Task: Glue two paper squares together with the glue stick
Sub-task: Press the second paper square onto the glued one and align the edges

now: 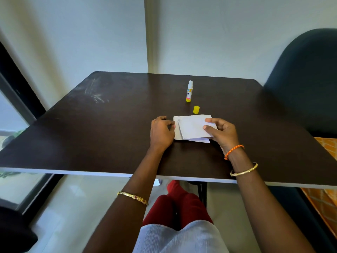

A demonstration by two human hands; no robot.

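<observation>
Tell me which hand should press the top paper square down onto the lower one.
Left, probably. The right hand pinches the top paper square at its right edge, keeping it aligned over the lower paper square. The left hand rests loosely curled at their left edge, holding nothing, free to flatten them.

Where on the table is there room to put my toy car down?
The table's whole left side is bare, and the right side toward the dark chair. It's crowded in the middle: glue stick, yellow cap, paper squares, both hands.

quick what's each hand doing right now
Left hand: curled, fingertips pinning the lower paper square at its left edge.
Right hand: pinching the upper paper square.
</observation>
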